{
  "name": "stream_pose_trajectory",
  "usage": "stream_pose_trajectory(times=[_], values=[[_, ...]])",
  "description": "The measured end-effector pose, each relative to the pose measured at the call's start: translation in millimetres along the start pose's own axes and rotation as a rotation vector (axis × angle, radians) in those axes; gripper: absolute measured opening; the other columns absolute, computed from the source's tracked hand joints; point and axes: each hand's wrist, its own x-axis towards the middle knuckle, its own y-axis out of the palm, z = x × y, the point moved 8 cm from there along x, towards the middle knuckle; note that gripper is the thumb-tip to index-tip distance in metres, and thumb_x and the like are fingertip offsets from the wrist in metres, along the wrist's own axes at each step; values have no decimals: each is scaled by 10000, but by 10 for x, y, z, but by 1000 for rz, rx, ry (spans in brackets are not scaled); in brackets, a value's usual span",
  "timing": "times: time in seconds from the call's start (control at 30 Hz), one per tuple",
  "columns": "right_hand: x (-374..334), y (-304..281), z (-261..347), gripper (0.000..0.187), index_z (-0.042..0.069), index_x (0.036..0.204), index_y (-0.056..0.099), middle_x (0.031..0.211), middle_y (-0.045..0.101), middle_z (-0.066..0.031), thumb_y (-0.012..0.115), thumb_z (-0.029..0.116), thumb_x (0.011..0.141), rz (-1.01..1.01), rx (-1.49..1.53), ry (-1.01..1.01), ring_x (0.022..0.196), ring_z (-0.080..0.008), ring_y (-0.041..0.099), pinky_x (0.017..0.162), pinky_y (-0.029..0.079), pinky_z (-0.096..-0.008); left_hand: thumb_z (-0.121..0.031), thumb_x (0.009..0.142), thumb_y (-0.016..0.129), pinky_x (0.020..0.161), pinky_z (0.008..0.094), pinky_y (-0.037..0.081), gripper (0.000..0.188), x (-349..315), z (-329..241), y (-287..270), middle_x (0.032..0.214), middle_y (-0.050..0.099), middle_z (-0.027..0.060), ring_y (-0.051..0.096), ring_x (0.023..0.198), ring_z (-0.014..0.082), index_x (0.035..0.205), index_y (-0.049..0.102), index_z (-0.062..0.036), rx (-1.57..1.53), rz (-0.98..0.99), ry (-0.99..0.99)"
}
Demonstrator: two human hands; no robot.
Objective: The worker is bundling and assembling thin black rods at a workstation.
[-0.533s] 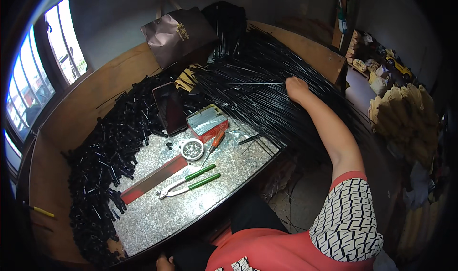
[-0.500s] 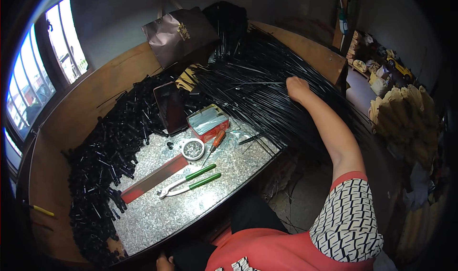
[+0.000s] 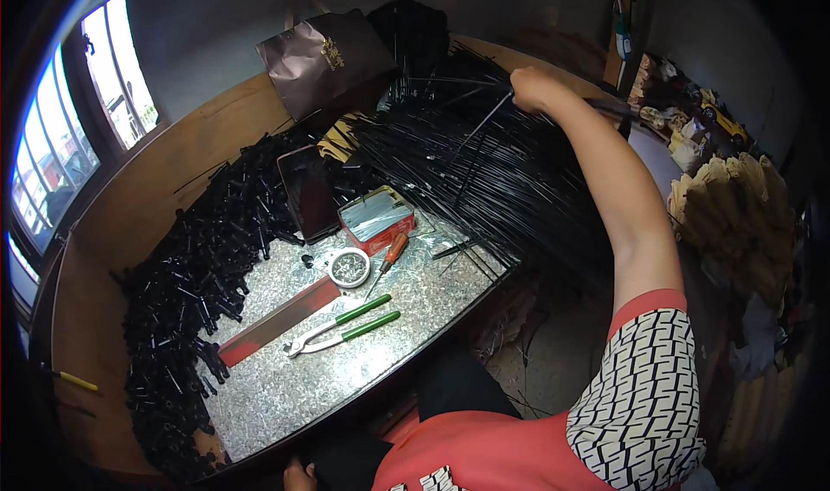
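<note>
At the far right of the bench, my right hand is closed around a few long thin black rods, lifted at an angle above the pile. Under them a heap of similar black rods spreads over the bench. Only part of my left hand shows, low at the bottom edge beside my dark trousers, and its fingers are mostly hidden. Green-handled pincers, an orange-handled screwdriver and a round white dish of small metal bits lie on the speckled worktop.
Short black tubular pieces are heaped along the left. A red bar, a dark phone-like slab and a red box of thin metal strips sit mid-bench. A brown paper bag stands by the wooden rim.
My right hand has risen and moved farther from me, drawing the held rods up off the pile at a steeper slant. The left hand has hardly moved.
</note>
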Motion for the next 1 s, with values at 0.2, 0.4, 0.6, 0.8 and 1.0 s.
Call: stream_pose_trajectory(times=[0.2,0.4,0.6,0.8,1.0], values=[[-200,-668,26,243,-12,1038,675,1082,657,-213,585,90,836,-222,107,7,1029,-354,636,842,526,-442,-260,914,577,937,464,454,508,-126,-125,-260,1183,574,303,557,1099,439,1314,467,34,-30,3,-9],[-177,-948,29,261,2,988,680,1018,670,-209,626,229,871,-321,332,-154,992,-360,640,848,505,-444,-303,900,607,923,470,462,551,-206,-308,-408,1163,575,316,569,1066,451,1313,467,35,-7,-2,-6],[-420,-1091,297,250,-19,880,665,793,666,-148,641,229,854,-328,640,-294,767,-260,645,711,490,-380,-342,879,637,964,448,440,596,-420,-1095,-1049,1209,562,296,532,1144,434,1324,469,17,-103,152,-95],[-905,-1286,872,249,-29,813,640,709,636,-124,639,217,847,-350,854,-472,660,-198,601,630,458,-352,-34,842,655,807,279,502,413,-643,-1914,-1805,960,692,106,643,890,140,1238,546,9,-543,77,369],[-1577,-1539,1432,78,-34,858,579,773,656,-133,551,-85,806,-771,816,-787,745,-240,658,656,494,-324,-49,811,659,848,324,498,335,-539,-2266,-2633,997,678,134,644,964,232,1134,606,22,-429,-334,549]])
